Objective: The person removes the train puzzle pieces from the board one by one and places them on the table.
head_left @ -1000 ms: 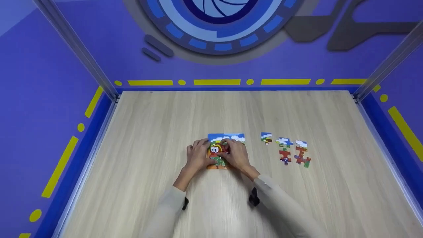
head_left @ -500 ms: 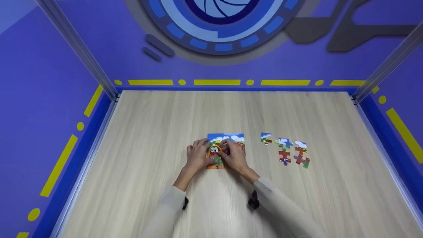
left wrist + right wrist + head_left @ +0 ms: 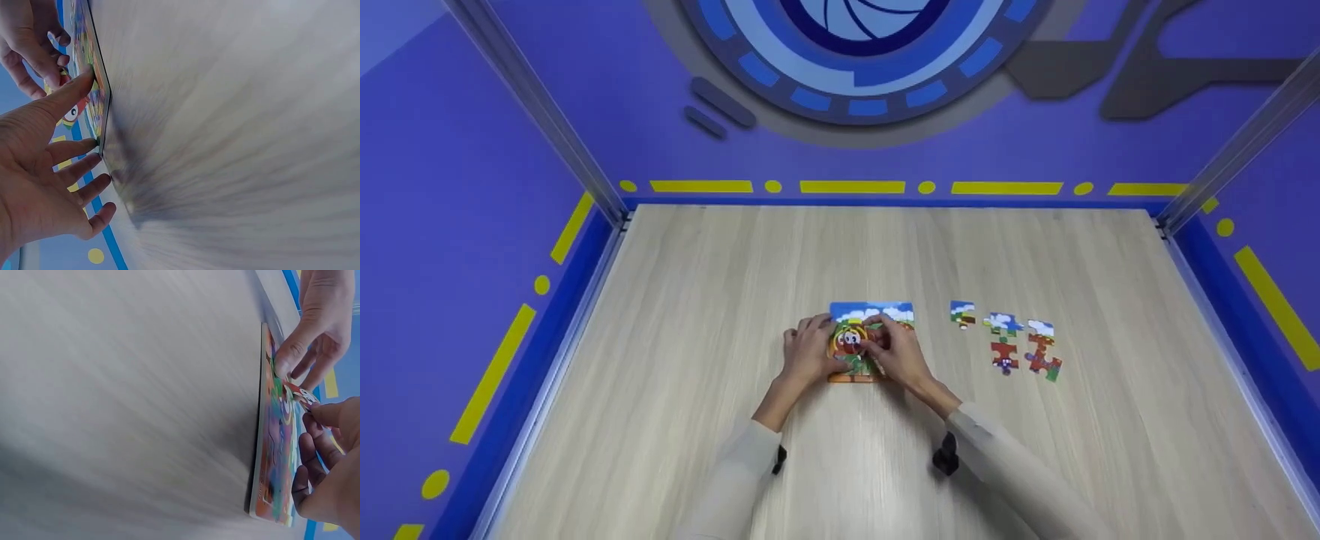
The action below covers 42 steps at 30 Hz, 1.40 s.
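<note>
A flat puzzle board (image 3: 870, 306) with a sky-and-clouds picture lies on the table. My left hand (image 3: 810, 352) rests at its left side; the thumb presses on the board while the relaxed fingers (image 3: 76, 169) touch the edge and table. My right hand (image 3: 903, 354) pinches a red puzzle piece with big cartoon eyes (image 3: 851, 339) between thumb and index finger. In the right wrist view this piece (image 3: 304, 399) is tilted, partly raised off the board. The fingers hide part of the board's middle and right side.
Several loose puzzle pieces lie right of the board: a cloud-and-grass piece (image 3: 962, 313), a sky piece (image 3: 1003, 324), a red piece (image 3: 1004, 355) and a group (image 3: 1042, 352) at the far right. Blue-purple panels (image 3: 840, 165) border the wooden table (image 3: 720, 285).
The eyed piece has tilted up from the board and shifted slightly right in my right hand's pinch. My right forearm has moved a little rightward. My left hand has stayed put.
</note>
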### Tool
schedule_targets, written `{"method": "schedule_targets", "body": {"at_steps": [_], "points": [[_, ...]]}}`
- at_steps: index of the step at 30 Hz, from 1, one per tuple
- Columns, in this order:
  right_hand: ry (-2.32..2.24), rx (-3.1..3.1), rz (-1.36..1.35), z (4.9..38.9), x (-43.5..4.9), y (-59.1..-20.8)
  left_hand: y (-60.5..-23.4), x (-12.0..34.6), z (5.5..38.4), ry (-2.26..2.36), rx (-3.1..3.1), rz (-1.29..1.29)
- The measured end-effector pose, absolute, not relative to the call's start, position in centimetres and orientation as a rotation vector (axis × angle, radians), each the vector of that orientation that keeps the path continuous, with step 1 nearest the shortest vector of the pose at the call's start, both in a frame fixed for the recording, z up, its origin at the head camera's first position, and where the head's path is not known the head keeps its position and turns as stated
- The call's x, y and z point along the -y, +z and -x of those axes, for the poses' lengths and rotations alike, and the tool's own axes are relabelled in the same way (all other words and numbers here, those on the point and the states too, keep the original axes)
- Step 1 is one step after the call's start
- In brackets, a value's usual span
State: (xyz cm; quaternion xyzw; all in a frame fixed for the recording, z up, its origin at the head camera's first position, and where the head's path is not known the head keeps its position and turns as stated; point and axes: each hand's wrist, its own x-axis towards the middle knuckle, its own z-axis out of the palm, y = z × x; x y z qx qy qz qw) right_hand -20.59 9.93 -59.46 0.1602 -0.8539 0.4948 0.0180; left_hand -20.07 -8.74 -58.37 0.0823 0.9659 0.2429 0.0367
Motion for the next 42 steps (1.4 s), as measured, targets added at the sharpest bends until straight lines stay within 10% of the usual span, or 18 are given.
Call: {"method": "schedule_targets", "body": {"at_steps": [42], "points": [[1.677, 2.638, -0.095, 20.1, -19.4, -58.1, -58.0, 8.5, 20.2, 0.691, -2.961, -0.270]]}}
